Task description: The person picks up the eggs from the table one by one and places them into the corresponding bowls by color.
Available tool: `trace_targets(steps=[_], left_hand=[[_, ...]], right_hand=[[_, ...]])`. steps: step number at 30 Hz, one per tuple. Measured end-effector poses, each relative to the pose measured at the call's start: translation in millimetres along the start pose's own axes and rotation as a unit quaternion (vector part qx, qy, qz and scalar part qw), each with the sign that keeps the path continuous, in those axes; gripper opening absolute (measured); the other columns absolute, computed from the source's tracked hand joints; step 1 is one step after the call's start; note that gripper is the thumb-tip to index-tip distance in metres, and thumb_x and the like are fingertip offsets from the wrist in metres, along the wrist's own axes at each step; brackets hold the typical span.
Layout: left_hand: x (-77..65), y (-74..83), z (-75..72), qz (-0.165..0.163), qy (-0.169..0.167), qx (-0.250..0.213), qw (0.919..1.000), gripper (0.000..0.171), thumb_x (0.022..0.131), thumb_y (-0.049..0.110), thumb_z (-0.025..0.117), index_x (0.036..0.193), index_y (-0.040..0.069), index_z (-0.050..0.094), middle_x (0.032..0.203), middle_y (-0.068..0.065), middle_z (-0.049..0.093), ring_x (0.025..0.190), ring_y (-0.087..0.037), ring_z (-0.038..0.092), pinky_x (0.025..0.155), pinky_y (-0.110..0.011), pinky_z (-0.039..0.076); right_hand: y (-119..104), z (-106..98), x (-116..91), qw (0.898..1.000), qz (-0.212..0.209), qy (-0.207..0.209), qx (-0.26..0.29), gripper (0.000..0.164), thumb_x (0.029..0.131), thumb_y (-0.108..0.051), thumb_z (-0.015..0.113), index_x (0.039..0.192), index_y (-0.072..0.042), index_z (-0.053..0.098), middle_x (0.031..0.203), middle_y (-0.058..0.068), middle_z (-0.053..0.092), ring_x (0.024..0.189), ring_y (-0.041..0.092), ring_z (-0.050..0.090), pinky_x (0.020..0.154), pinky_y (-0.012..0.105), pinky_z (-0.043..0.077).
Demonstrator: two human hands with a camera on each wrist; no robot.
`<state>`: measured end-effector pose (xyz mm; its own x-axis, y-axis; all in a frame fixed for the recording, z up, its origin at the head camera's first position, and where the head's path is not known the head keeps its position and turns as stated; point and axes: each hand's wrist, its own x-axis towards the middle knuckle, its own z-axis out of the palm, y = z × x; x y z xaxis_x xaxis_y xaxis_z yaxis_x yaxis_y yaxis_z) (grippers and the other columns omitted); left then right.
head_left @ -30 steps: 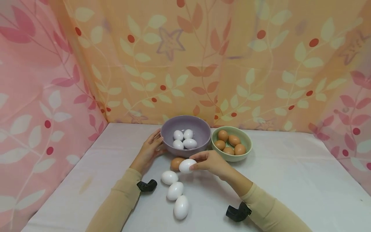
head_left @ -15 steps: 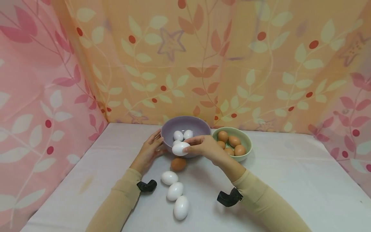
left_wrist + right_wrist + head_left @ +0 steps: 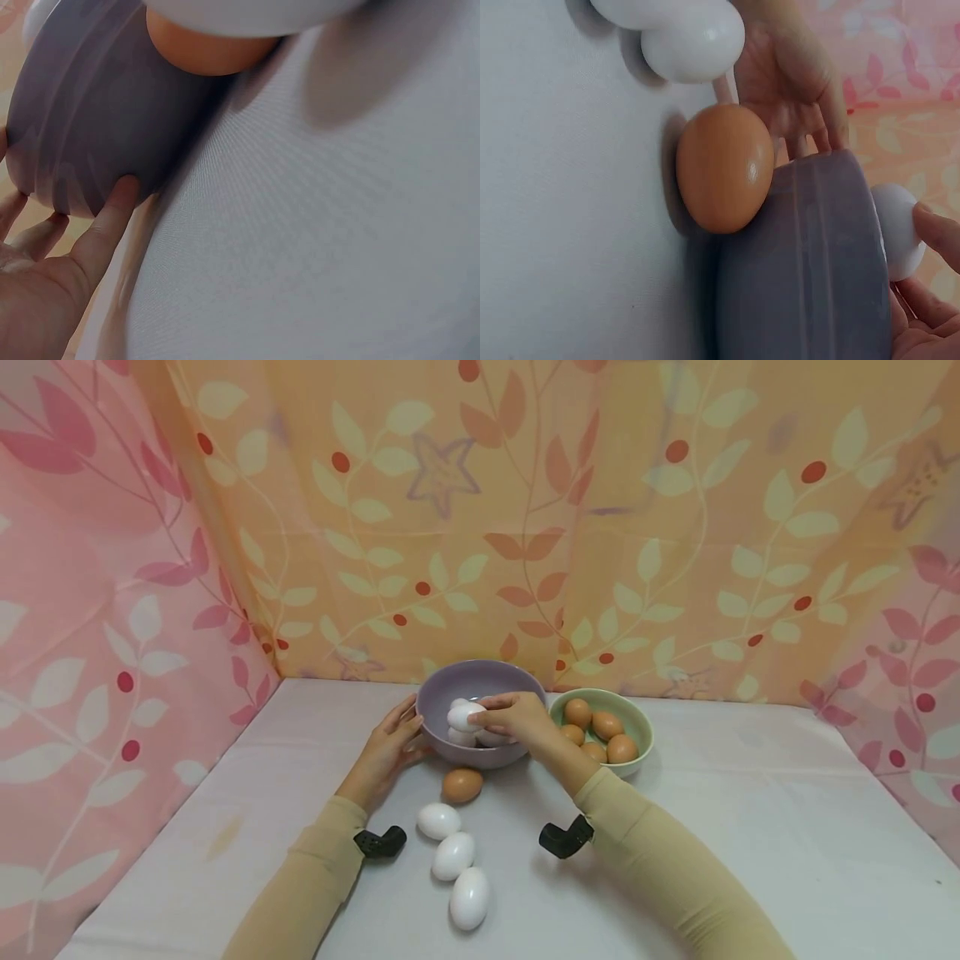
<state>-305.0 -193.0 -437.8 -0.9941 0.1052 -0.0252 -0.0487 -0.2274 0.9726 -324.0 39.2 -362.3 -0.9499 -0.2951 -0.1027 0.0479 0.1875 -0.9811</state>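
Note:
My right hand (image 3: 525,722) pinches a white egg (image 3: 463,716) between thumb and fingers, over the purple bowl (image 3: 480,758). White eggs lie in the bowl below, partly hidden by that hand. In the right wrist view the held egg (image 3: 897,232) shows beyond the bowl's rim. At the bowl's left side rests my left hand (image 3: 384,747), its extended fingers and thumb touching the outer wall, as the left wrist view also shows. A brown egg (image 3: 462,785) lies just in front of the bowl. Nearer, three white eggs (image 3: 453,856) form a slanting row on the table.
To the right of the purple bowl stands a light green bowl (image 3: 642,731) with several brown eggs (image 3: 622,748) inside. The white cloth-covered table (image 3: 757,793) extends to both sides. Patterned curtains (image 3: 570,527) enclose the back and sides.
My right hand has carried the white egg up and away from beside the brown egg on the table to over the purple bowl. The left hand has stayed at the bowl's side.

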Motion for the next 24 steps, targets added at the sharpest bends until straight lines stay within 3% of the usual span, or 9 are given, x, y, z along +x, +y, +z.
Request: trace_targets(steps=[13,18,24], left_hand=[[-0.5,0.3,0.6,0.005,-0.002,0.006,1.0000,0.062,0.105,0.024,0.051,0.159,0.020,0.022,0.167,-0.006,0.019,0.147,-0.029,0.034,0.112,-0.055,0.041],[0.1,-1.2,-0.3,0.009,-0.003,0.005,0.9999,0.062,0.105,0.024,0.051,0.159,0.020,0.023,0.167,-0.006,0.020,0.146,-0.028,0.035,0.110,-0.054,0.044],[-0.1,-0.8,0.1,0.009,-0.003,0.007,0.9999,0.061,0.105,0.023,0.051,0.159,0.020,0.024,0.167,-0.006,0.021,0.146,-0.028,0.035,0.110,-0.054,0.044]], right_hand=[[-2,14,23,1.000,0.008,0.019,-0.007,0.039,0.084,-0.017,0.081,0.117,0.001,0.071,0.121,0.014,0.071,0.100,0.016,0.071,0.091,0.031,0.058],[2,19,31,0.999,0.001,0.032,0.001,0.038,0.082,-0.015,0.082,0.115,0.002,0.072,0.118,0.016,0.072,0.092,0.012,0.069,0.089,0.029,0.059],[5,24,37,0.998,-0.019,0.047,-0.027,0.037,0.080,-0.016,0.083,0.112,0.002,0.073,0.115,0.017,0.073,0.082,0.009,0.068,0.083,0.027,0.060]])
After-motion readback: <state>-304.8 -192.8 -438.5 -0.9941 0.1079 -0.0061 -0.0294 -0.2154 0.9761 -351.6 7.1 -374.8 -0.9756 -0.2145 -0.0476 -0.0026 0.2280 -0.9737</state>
